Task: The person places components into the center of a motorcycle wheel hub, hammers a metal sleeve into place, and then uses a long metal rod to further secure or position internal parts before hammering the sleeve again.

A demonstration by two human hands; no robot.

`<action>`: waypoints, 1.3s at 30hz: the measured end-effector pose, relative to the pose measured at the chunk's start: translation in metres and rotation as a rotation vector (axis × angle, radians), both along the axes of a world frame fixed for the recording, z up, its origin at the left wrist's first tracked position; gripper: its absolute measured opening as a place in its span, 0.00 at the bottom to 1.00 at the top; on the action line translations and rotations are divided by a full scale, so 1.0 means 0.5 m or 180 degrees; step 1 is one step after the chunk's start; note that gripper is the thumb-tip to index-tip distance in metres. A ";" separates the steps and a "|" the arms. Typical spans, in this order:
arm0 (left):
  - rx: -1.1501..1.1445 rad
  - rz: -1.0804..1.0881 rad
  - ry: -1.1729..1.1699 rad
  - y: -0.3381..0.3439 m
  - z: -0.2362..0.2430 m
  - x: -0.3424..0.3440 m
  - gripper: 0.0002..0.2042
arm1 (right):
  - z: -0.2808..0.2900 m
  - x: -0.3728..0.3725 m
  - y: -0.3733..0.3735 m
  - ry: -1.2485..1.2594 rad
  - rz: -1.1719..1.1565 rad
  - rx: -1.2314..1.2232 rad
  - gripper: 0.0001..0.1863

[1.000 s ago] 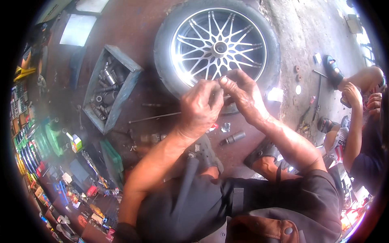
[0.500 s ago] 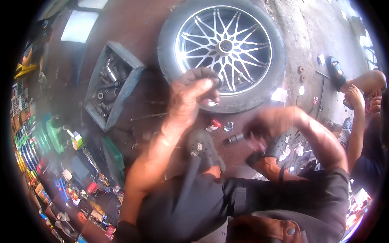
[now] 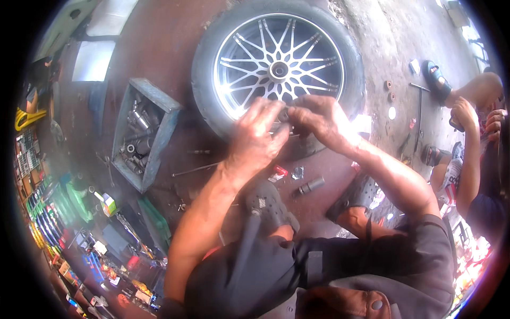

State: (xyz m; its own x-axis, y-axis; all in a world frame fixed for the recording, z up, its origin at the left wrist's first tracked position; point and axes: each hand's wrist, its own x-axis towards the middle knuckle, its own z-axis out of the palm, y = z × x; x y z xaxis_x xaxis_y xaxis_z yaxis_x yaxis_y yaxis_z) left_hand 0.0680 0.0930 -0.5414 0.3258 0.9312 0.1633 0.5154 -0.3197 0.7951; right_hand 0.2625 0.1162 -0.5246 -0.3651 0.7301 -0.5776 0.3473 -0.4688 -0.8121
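My two hands meet above the near edge of a wheel (image 3: 340,53) with a black tyre and a silver multi-spoke rim. My left hand (image 3: 256,133) has its fingers curled round a small dark part (image 3: 284,114), mostly covered, so its kind cannot be made out. On the other side, my right hand (image 3: 322,119) pinches at the same part with thumb and fingers. A grey metal socket (image 3: 312,185) lies on the floor between my feet. Left of the wheel stands a blue-grey metal box (image 3: 171,122) holding several sockets.
A thin metal rod (image 3: 196,169) lies between the box and my left arm. Red and silver wrappers (image 3: 280,173) litter the floor near my feet. At the right, another person's hand (image 3: 465,117) holds a dark object, beside a T-handle tool (image 3: 419,114). Cluttered tools and parts (image 3: 101,250) fill the left side.
My right hand has swung up and left from near my right foot to join my left hand at the small part. The socket is now uncovered. The view has shifted slightly.
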 end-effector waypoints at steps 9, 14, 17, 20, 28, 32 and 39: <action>0.1697 -0.0078 0.0975 0.147 -0.075 -0.001 0.12 | -0.030 0.029 0.003 -0.0191 -0.0851 0.0778 0.19; 0.1092 0.0078 0.1020 0.163 -0.094 0.005 0.13 | -0.057 0.034 -0.008 -0.0260 -0.0824 0.0758 0.18; 0.1035 0.0055 0.1009 0.164 -0.092 0.012 0.14 | -0.065 0.030 -0.005 -0.0187 -0.0901 0.0754 0.18; 0.1063 -0.0021 0.1060 0.164 -0.092 0.012 0.14 | -0.077 0.029 0.001 -0.0190 -0.0853 0.0836 0.18; 0.1132 -0.0109 0.0960 0.159 -0.086 0.011 0.13 | -0.073 0.019 0.017 -0.0451 -0.0727 0.0953 0.19; 0.0920 -0.0116 0.1151 0.153 -0.082 0.002 0.16 | -0.079 0.011 0.022 -0.0401 -0.0625 0.0917 0.19; 0.0321 0.2065 -0.0144 -0.028 0.009 -0.125 0.11 | -0.082 0.033 0.045 -0.0374 -0.0702 0.1563 0.18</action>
